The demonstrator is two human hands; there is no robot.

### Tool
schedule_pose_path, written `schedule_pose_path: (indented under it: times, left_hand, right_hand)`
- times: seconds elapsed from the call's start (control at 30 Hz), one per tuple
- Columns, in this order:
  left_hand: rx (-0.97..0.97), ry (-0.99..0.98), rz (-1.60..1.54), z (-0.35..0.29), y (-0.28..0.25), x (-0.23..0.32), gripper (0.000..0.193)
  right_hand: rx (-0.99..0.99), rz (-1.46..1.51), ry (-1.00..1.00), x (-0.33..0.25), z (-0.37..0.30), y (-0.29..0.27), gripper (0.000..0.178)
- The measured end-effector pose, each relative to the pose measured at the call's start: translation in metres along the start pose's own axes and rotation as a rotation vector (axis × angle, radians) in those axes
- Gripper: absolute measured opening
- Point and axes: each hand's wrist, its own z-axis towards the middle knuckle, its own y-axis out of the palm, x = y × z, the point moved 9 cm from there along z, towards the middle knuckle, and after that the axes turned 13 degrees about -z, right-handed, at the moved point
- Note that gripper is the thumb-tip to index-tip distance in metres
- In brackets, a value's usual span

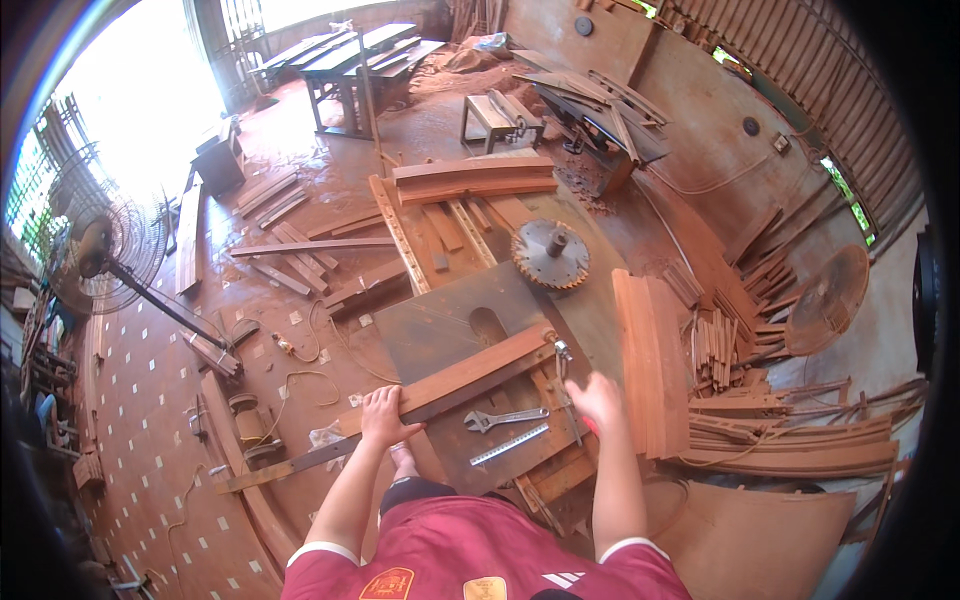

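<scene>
My left hand (382, 416) lies over the left end of a long reddish wooden beam (470, 371), fingers across its top and thumb on the near side. The beam crosses a dark metal machine table (425, 325) at a slant. A metal clamp (562, 350) sits at its right end. Just near the clamp, my right hand (597, 402) is closed around a tool with a red part showing below the fingers; its kind is mostly hidden. Between my hands lie an adjustable wrench (506, 418) and a steel ruler (510, 445).
A toothed circular saw blade (551, 254) rests flat beyond the beam. Thick boards (648, 365) stand at the right. A curved timber piece (475, 180) lies at the far side. A standing fan (100, 250) and loose cables (290, 385) are at the left.
</scene>
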Motion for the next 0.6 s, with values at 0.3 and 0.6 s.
schedule_pose_path:
  times: [0.3,0.6]
  left_hand:
    - [-0.035,-0.015,0.008,0.003,0.0,0.001,0.098]
    - [-0.006,0.006,0.0,0.003,0.004,0.003,0.094]
  right_hand:
    - [-0.149,-0.133,0.147,0.047,-0.041,0.049,0.057]
    - [0.23,0.069,0.126,0.061,-0.021,0.132,0.036]
